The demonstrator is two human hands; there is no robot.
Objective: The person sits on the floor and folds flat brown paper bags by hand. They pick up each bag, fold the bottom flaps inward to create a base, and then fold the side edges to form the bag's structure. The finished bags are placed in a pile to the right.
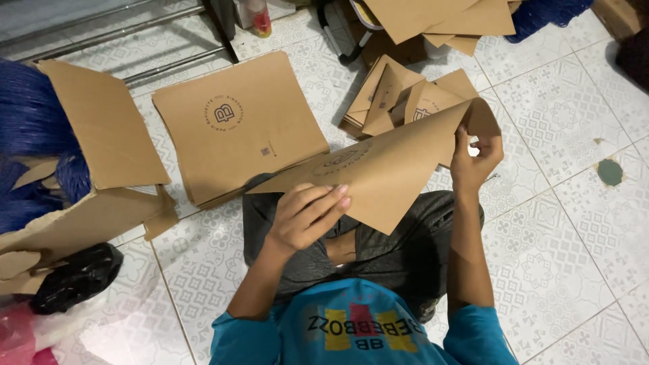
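Cardboard is spreading across the tiled floor [568, 223]: one open box [101, 155] is standing at left, one flat stack of brown paper bags [236, 125] is lying beside it, within reach. The seated person is holding a single brown bag [385, 172] over the lap, the left hand [307, 216] bracing its lower edge with fingers pressed together, the right hand [475, 157] pinching the upper corner, seemingly to fold it. One looser pile of folded bags [399, 98] is lying beyond.

Brown paper bags [238, 125], open carton [101, 135]
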